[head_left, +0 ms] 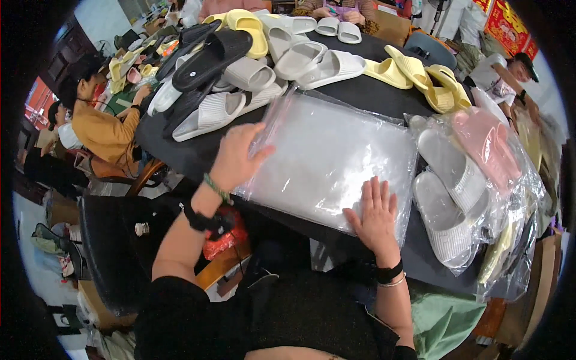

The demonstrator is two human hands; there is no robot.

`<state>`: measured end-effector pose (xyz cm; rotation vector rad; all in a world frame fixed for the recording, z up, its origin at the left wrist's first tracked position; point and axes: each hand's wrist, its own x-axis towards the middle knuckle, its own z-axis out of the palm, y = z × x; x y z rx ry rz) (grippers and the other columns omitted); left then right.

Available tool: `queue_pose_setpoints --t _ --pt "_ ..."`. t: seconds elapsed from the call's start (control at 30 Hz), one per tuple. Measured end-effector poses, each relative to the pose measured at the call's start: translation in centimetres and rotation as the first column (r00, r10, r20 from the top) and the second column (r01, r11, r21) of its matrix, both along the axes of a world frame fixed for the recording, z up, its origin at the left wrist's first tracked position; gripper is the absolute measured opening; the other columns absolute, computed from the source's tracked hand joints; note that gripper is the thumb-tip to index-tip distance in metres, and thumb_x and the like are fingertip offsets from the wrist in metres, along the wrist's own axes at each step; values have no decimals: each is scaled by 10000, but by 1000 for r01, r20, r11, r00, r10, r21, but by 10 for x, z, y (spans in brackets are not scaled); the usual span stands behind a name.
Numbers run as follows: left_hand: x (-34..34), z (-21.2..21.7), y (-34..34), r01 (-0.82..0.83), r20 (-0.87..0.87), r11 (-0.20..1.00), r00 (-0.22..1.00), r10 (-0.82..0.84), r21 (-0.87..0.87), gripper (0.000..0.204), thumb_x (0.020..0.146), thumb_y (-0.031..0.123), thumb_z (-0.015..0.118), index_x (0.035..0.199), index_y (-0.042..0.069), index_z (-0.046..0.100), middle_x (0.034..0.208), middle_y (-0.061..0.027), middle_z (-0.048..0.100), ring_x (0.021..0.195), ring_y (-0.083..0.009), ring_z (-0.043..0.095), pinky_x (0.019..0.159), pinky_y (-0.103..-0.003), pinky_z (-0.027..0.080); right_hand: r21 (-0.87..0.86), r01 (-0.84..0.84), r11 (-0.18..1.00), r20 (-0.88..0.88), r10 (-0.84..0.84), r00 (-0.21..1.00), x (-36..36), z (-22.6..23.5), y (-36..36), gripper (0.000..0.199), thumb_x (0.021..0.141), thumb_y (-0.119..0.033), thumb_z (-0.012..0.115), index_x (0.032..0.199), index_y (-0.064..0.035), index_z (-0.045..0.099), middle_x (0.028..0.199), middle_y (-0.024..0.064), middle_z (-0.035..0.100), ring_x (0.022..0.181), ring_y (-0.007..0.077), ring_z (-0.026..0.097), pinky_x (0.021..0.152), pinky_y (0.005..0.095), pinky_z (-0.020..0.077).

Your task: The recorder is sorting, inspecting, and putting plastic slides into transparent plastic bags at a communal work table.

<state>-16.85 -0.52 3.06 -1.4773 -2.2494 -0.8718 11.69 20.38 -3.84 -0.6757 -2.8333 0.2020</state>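
A flat stack of clear plastic bags [324, 156] lies on the black tabletop in front of me, its pink-tinted zip edge toward the left. At that edge rests my left hand [237, 156], thumb apart from the fingers, and I see nothing gripped in it. My right hand [377, 215] lies flat with spread fingers on the near right corner of the stack. To the right of it are grey slippers [444, 219] and pink slippers [489, 147] in clear bags. Loose grey slippers [213, 114] sit just beyond my left hand.
Black slippers [213, 57] and yellow slippers [246, 30] pile up at the far left of the table [384, 102]. More yellow slippers [414, 72] lie at the far right. Co-workers sit to the left and across; another person [501, 81] is at the right.
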Motion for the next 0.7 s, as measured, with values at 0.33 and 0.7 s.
queue_pose_setpoints --t 0.33,0.7 --pt "104 -3 38 271 34 903 961 -276 -333 617 929 426 585 1419 70 467 1532 -170 346 1455 -387 230 1157 -597 110 -14 28 1000 35 -27 999 3 0 2 809 937 -574 476 1481 7 328 1565 217 267 1468 397 191 1171 567 144" --pt "106 -75 63 219 -56 901 965 -258 -376 554 926 393 575 1415 147 492 1513 -158 374 1417 -394 287 1130 -632 156 -22 39 999 -62 -40 997 10 -4 2 815 917 -583 508 1477 -14 344 1559 201 285 1463 387 214 1171 553 164"
